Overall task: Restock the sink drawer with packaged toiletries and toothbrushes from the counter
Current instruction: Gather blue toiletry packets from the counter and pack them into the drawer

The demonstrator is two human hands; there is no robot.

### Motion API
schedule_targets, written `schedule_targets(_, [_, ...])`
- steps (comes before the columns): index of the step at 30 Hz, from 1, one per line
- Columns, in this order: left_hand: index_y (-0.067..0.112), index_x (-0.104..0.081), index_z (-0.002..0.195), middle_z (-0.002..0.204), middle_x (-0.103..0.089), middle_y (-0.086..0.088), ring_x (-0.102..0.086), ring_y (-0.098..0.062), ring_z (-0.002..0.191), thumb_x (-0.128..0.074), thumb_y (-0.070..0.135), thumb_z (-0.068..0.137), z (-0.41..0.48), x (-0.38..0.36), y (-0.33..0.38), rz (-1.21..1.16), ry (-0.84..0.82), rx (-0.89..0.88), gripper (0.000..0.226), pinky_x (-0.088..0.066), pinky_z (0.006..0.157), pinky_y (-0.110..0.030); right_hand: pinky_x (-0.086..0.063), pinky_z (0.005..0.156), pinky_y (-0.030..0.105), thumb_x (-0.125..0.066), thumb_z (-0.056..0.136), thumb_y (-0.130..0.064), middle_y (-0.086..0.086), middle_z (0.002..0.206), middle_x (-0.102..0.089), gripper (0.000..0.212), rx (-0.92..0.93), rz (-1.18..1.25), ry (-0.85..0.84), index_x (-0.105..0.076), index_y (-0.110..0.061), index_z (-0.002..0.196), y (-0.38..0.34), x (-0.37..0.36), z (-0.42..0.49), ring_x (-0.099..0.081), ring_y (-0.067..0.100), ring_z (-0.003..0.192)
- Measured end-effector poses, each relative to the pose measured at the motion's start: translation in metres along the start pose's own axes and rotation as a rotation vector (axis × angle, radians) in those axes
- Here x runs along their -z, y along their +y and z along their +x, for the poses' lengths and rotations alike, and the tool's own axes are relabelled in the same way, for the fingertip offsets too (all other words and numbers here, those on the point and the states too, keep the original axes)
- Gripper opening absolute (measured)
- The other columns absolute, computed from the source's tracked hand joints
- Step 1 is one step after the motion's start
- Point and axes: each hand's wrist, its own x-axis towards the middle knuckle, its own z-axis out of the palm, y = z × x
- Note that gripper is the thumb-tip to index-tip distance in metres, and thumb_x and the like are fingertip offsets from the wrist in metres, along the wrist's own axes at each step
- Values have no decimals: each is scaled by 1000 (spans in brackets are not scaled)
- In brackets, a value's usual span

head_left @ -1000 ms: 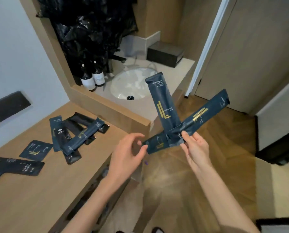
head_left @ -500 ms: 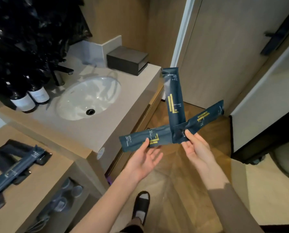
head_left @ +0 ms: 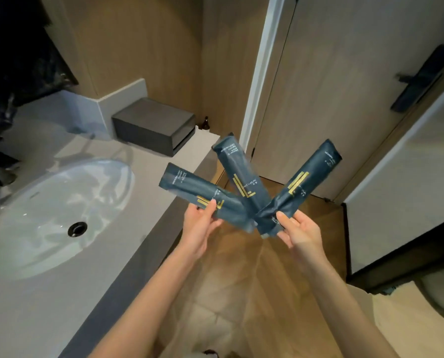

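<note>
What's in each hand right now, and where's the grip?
Left hand pinches the left packet mid-length; right hand pinches the other two packets at their lower ends.

Two bare forearms, no sleeves in view, no watch or rings; the left hand and right hand have short plain nails

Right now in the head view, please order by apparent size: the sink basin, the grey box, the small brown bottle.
1. Sink basin, largest, though it is also nearest.
2. Grey box.
3. Small brown bottle, smallest, but farthest.
</note>
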Motion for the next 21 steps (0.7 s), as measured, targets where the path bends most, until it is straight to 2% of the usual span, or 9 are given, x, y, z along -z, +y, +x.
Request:
schedule_targets(2, [5, -53, 118, 108, -70, -8, -71, -11, 84, -50, 12, 98, 30, -6, 12, 67, 5, -10, 21, -60, 71, -28, -56, 89, 38, -58, 92, -6, 15, 107, -73, 17, 28, -54, -44, -66, -7, 108, -15, 0, 31, -70, 28, 100])
schedule_targets(3, [7, -54, 116, 103, -71, -4, -72, -7, 79, -50, 12, 98, 43, -9, 16, 93, 6, -16, 19, -59, 66, -24, -58, 85, 34, -59, 92, -8, 11, 103, -74, 16, 47, -89, -70, -66, -9, 106, -22, -2, 46, -72, 24, 96])
schedule_targets(5, [10, -56, 116, 94, -74, 2, -71, -7, 79, -51, 14, 98, 68, -15, 23, 137, 12, -15, 19, -56, 77, -29, -59, 71, 23, -60, 92, -9, 2, 93, -76, 12, 71, -136, -132, -67, -15, 99, -33, -10, 76, -74, 13, 84])
schedule_targets(7, [16, -58, 115, 95, -76, 2, -70, -16, 90, -53, 18, 97, 91, -20, 29, 159, 27, -7, 19, -48, 92, -45, -57, 67, 21, -61, 91, -8, -2, 87, -77, 13, 59, -158, -208, -68, -19, 96, -40, -23, 109, -74, 11, 80])
schedule_targets(9, [20, -58, 112, 106, -74, -4, -70, -19, 95, -53, 20, 97, 113, -27, 34, 138, 37, -20, 15, -53, 91, -44, -55, 72, 26, -60, 92, -8, -2, 88, -77, 15, 36, -180, -291, -69, -18, 98, -44, -39, 140, -74, 13, 83])
schedule_targets(11, [20, -55, 115, 112, -71, -7, -72, -18, 93, -53, 20, 97, 133, -34, 41, 100, 64, -40, 18, -59, 75, -33, -56, 79, 32, -60, 92, -9, 0, 93, -77, 17, 32, -223, -361, -69, -17, 104, -47, -55, 169, -73, 15, 88])
schedule_targets(13, [21, -53, 120, 112, -71, -4, -72, -18, 94, -51, 18, 98, 151, -41, 49, 51, 98, -76, 22, -59, 71, -31, -58, 81, 36, -61, 92, -10, 2, 97, -77, 20, 52, -255, -441, -68, -16, 109, -53, -69, 200, -73, 19, 91])
schedule_targets(17, [15, -53, 121, 110, -69, -5, -70, -15, 91, -40, 15, 101, 185, -51, 64, -101, 207, -112, 24, -58, 76, -33, -56, 86, 43, -66, 89, -15, 8, 96, -76, 20, 85, -350, -538, -67, -16, 109, -66, -96, 263, -72, 25, 95])
schedule_targets(21, [18, -53, 121, 120, -68, -1, -65, -18, 109, -57, 28, 94, 215, -60, 80, -56, 349, -171, 28, -49, 96, -46, -57, 77, 48, -65, 89, -13, 5, 90, -77, 28, 117, -421, -727, -61, -16, 117, -88, -127, 308, -73, 23, 85])
